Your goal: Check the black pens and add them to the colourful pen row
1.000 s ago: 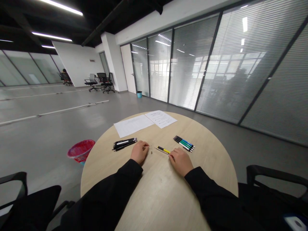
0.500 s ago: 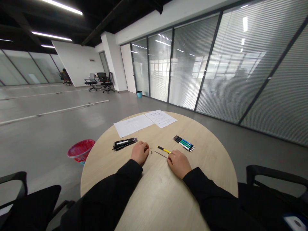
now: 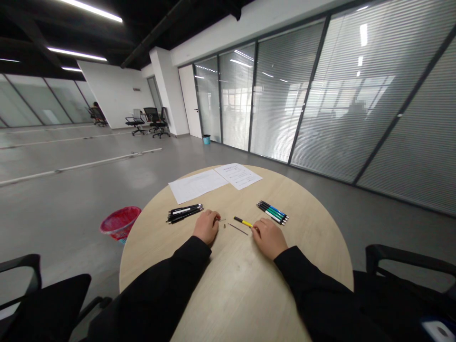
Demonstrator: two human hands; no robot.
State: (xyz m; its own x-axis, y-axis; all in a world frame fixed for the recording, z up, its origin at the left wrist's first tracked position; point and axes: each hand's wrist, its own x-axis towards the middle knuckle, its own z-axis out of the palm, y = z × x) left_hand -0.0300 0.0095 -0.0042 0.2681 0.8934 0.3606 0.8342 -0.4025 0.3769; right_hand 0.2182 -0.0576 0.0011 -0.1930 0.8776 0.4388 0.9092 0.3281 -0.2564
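My right hand (image 3: 270, 238) rests on the table, its fingers closed on the near end of a yellow and black pen barrel (image 3: 243, 221). A thin dark pen refill (image 3: 238, 229) lies loose beside it, just left of those fingertips. My left hand (image 3: 206, 227) is curled with thumb and fingers together. A small thin piece (image 3: 222, 220) shows at its fingertips, too fine to name. Close by lies a tiny pen tip piece (image 3: 224, 226). Several black pens (image 3: 184, 213) lie in a bunch left of my left hand, and several blue, green and white pens (image 3: 272, 212) lie beyond my right.
Two printed paper sheets (image 3: 199, 185) lie at the far side of the round wooden table (image 3: 231, 294). A red-lined basket (image 3: 120, 222) stands on the floor to the left. Black armchairs (image 3: 409, 266) flank the table.
My right hand has shifted slightly right, off the refill, and its fingers now hold the yellow barrel's end. The refill stays on the table. My left hand has barely moved.
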